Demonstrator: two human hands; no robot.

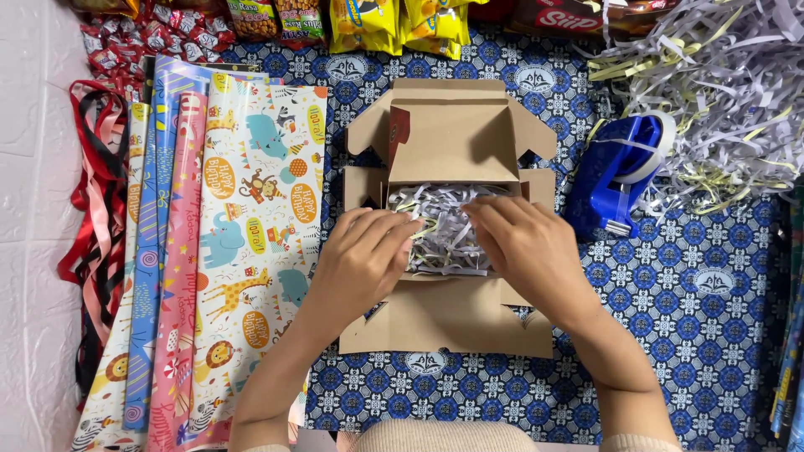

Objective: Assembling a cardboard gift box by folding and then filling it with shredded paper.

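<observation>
Shredded paper point(448, 219) fills the open cardboard box point(448, 314) at the counter's point(703, 276) middle.

Left hand point(362, 255) and right hand point(526, 247) lie open, fingers spread, pressing the filling from either side; both are equally near, with the box's long axis running away from the person.

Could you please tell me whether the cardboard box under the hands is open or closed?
Open. The cardboard box has its lid and flaps spread, showing shredded paper inside, which both hands press.
</observation>
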